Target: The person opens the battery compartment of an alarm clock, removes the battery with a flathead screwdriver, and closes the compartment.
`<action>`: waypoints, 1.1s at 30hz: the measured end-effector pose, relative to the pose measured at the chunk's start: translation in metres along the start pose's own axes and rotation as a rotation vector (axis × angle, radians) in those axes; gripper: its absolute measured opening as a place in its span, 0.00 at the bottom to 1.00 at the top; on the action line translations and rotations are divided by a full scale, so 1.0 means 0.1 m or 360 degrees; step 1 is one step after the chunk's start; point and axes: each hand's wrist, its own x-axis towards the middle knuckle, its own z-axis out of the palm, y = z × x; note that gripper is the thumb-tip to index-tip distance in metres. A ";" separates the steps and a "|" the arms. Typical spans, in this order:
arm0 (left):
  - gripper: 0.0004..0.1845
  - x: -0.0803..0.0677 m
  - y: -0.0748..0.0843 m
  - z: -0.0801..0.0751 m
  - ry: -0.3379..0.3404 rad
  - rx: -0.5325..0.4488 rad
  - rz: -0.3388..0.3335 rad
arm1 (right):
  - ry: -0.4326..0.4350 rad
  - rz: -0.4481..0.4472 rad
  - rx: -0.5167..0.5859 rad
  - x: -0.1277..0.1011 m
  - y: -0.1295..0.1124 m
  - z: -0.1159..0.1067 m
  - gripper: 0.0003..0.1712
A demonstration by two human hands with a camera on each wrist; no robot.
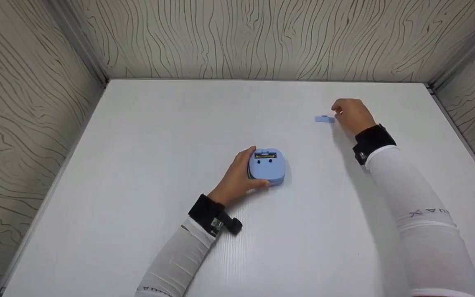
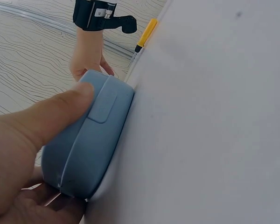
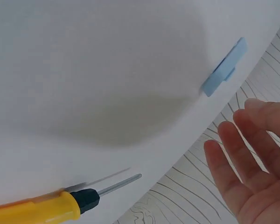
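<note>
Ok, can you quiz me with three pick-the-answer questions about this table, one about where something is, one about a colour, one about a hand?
1. Where is the small lid?
A. by the right hand
B. under the case
C. on the floor

2. What colour is the case?
A. red
B. blue
C. green

3. What is the left hand doing?
A. lying flat and open
B. gripping the case
C. pointing at the wall

Answers: 1 A, the lid lies on the table next to those fingers. 2 B, the case is pale blue. 3 B, thumb and fingers wrap the case's sides.
</note>
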 end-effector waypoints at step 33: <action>0.55 -0.01 0.01 0.01 0.0020 0.0024 0.0051 | -0.0277 0.0526 0.0031 -0.81 0.53 -0.23 0.30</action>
